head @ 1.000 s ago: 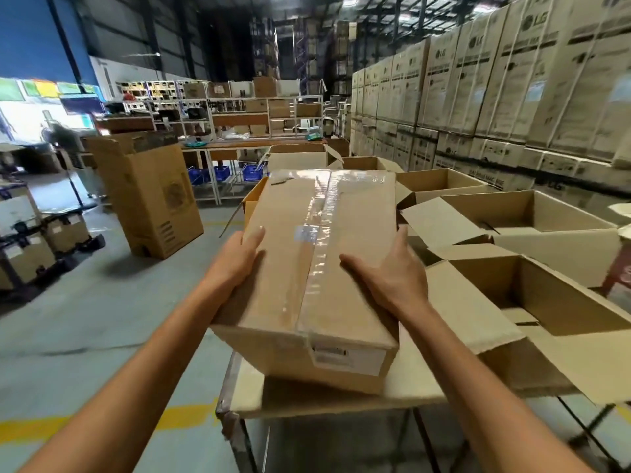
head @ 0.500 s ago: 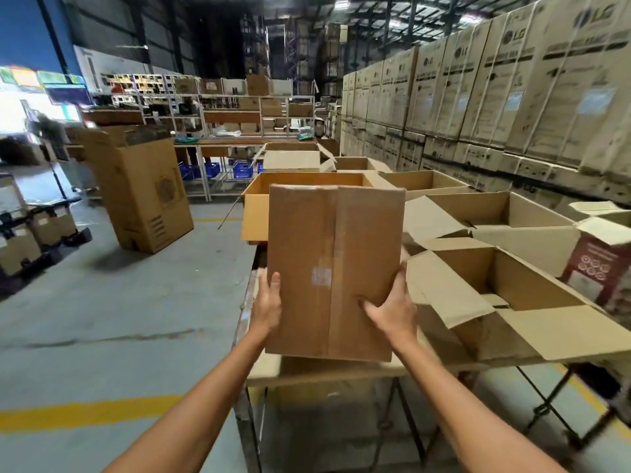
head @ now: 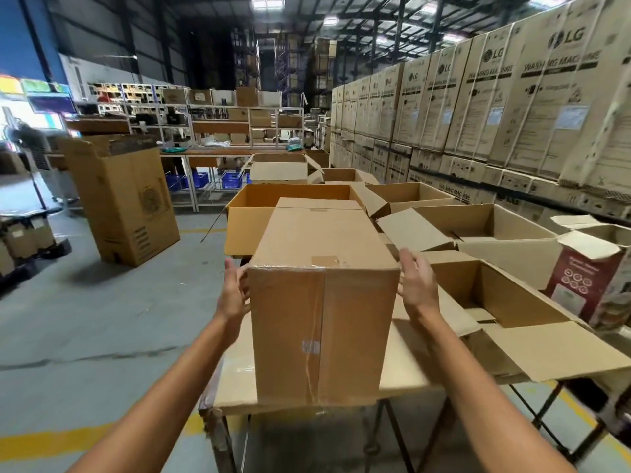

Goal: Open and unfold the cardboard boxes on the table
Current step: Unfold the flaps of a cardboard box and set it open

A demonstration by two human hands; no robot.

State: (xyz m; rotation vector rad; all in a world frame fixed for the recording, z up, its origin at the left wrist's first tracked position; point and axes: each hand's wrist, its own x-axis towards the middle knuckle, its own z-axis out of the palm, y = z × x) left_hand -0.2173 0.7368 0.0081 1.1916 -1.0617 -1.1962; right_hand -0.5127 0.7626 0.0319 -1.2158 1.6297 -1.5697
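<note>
On the near edge of the table a closed cardboard box stands upright, its taped seam running down the face toward the camera. The left hand lies against the box's upper left side with fingers straight, thumb touching the front corner. The right hand is at the upper right edge, fingers straight and loosely spread, gripping nothing; whether it touches the cardboard cannot be told. Just to the right lies an open box with its flaps spread, and beside that a maroon printed carton. Behind the closed box sits an orange-lined open box. Farther off, stacked washing-machine cartons line the right wall.
</note>
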